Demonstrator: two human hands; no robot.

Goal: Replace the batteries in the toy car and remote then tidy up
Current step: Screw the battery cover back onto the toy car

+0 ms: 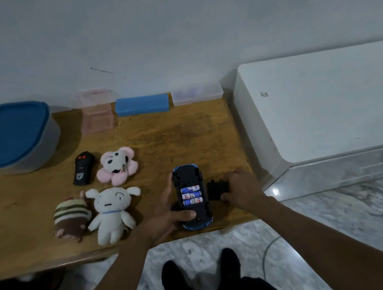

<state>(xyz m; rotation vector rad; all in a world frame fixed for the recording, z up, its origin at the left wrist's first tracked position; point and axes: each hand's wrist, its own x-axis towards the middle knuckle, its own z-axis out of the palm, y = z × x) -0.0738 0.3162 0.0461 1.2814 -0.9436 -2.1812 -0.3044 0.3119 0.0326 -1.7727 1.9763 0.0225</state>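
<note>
Now, cylindrical batteries [191, 195] in plastic car [186, 174]

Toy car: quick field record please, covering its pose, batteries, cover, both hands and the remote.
toy car: upside down near the table front edge, compartment open
batteries: three, seated in the compartment
battery cover: off, just right of the car
left hand: grips the car, thumb on its underside
right hand: holds the cover
remote: lies farther left, untouched
</note>
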